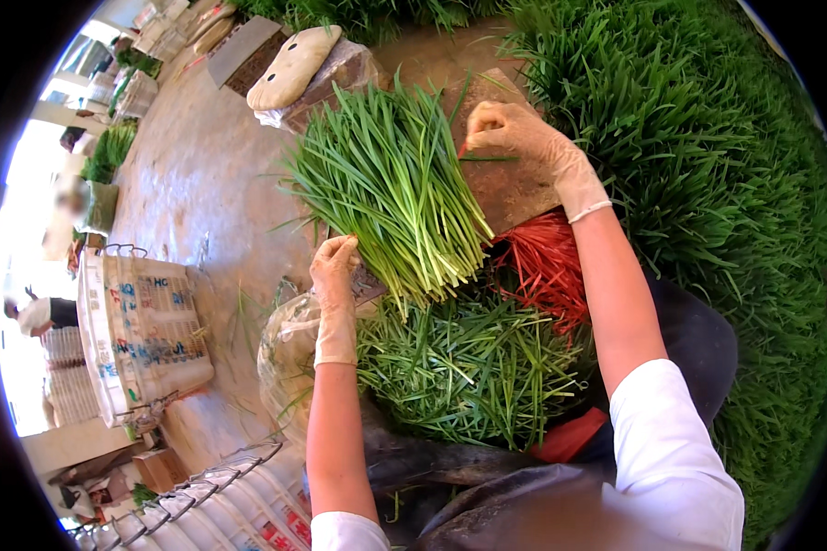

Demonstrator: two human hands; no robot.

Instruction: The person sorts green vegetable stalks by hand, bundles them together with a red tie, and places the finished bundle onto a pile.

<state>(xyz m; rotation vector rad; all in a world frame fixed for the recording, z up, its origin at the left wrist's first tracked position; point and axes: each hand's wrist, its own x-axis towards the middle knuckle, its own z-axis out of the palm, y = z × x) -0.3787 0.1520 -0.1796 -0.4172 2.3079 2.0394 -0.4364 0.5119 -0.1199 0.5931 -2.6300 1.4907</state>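
A thick bundle of garlic chives [400,184] lies between my hands on a brown board [515,197], pale cut ends toward me. My gloved left hand [334,268] is closed in a pinch at the bundle's left side, and whatever is in the fingertips is too small to make out. On the far right of the bundle, my gloved right hand [513,131] is closed, with a short bit of red strip showing below its fingers. More red strips [544,266] lie in a heap beneath my right forearm. Loose chive trimmings [469,367] fill the space in front of my lap.
Tall masses of green chives [680,174] stand along the right side. A white plastic basket [142,335] sits at the left, with another white basket [220,510] at the lower left. Beyond the bundle is a seat with a beige cushion [294,69]. The floor [193,165] looks wet.
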